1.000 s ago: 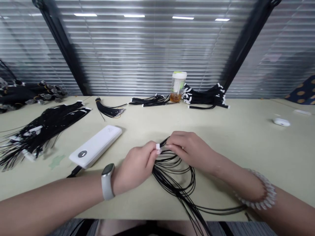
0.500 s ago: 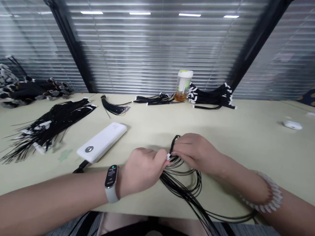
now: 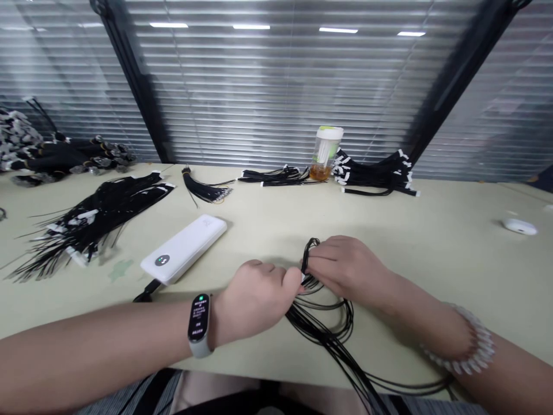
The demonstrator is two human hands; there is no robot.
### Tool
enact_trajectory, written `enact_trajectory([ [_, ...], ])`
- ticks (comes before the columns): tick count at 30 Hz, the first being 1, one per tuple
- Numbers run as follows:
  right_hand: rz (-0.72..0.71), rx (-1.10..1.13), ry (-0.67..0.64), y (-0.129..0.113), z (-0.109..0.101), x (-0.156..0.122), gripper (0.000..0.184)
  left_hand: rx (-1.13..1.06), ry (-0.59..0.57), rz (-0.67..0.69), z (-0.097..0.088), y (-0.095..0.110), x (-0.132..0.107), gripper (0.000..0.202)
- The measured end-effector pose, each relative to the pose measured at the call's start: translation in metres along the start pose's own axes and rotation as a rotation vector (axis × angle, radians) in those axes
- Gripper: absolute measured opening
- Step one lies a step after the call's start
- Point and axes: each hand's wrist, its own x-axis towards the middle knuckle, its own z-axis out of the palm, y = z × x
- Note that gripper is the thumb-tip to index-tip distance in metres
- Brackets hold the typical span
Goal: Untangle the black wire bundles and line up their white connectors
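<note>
Two bare hands meet near the lower centre of the frame, working at a loose bunch of thin black cables [image 3: 332, 344] on a pale green table [image 3: 436, 256]. The right hand [image 3: 345, 268], wearing a white beaded bracelet [image 3: 473, 348], is curled closed around a narrow upright loop of strands. The left hand [image 3: 254, 302], wearing a grey fitness band [image 3: 199, 325], is nearly closed, its fingertips against the same strands, though whether it grips them is hard to tell. A small white tab [image 3: 305, 278] barely shows between the hands. Below them, the long cables trail in wide curves over the table's near edge.

Left of the hands lies a white power bank [image 3: 184, 249], with a short black cord at its lower end. Farther left spreads a large bundle of white-tagged black cables [image 3: 99, 222]. Along the far edge, from left to right, are a black tassel of wires [image 3: 203, 190], a flatter bundle [image 3: 276, 176], a clear cup holding amber liquid [image 3: 326, 153], and another tagged bundle [image 3: 371, 176].
</note>
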Motion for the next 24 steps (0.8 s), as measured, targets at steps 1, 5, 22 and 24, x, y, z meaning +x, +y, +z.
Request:
enact_trajectory([
  [1, 0.000, 0.001, -0.003, 0.0003, 0.0002, 0.0002, 0.024, 0.001, -0.006, -0.001, 0.0001, 0.0002, 0.0001, 0.025],
  [5, 0.000, 0.001, -0.004, 0.0006, 0.0005, 0.0004, 0.023, 0.008, -0.018, 0.002, 0.0011, 0.0008, 0.0003, 0.025],
  [22, 0.015, 0.009, -0.033, 0.0012, -0.0008, 0.0016, 0.027, 0.005, -0.046, 0.027, 0.0003, -0.0013, 0.0021, 0.025],
  [24, 0.022, -0.005, -0.032, 0.0012, -0.0008, 0.0018, 0.027, 0.008, -0.045, 0.028, 0.0004, -0.0015, 0.0020, 0.024],
])
